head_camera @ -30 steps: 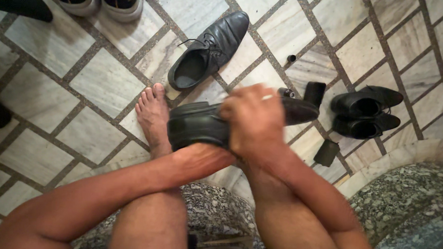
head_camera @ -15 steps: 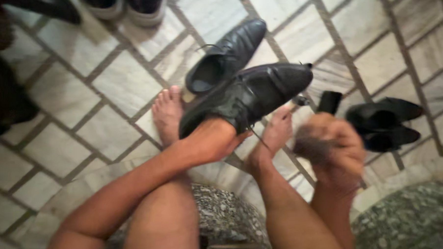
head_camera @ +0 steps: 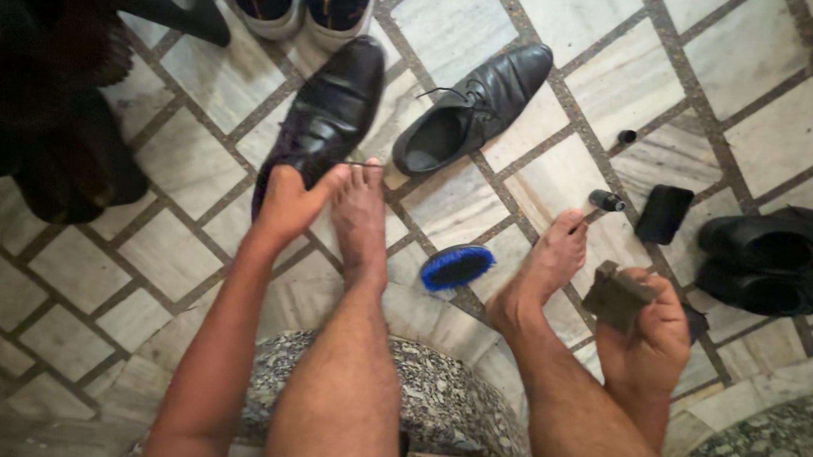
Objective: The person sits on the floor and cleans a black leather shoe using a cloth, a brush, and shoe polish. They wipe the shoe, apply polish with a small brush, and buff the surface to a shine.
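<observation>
My left hand reaches out to the left and grips the heel end of a black leather lace-up shoe, which rests low over the tiled floor. A second black lace-up shoe lies on the floor to its right, apart from both hands. My right hand is low at the right and holds a small dark block-shaped brush. A blue-bristled brush lies on the floor between my two bare feet.
A pair of black shoes stands at the right edge. A flat black case, a small bottle and a small cap lie near my right foot. Sneakers and dark objects sit at the top left. I sit on a speckled stone step.
My left hand has carried the black shoe from in front of me out to the left and down to the floor. My right hand dropped to the right. The blue brush now lies on the floor.
</observation>
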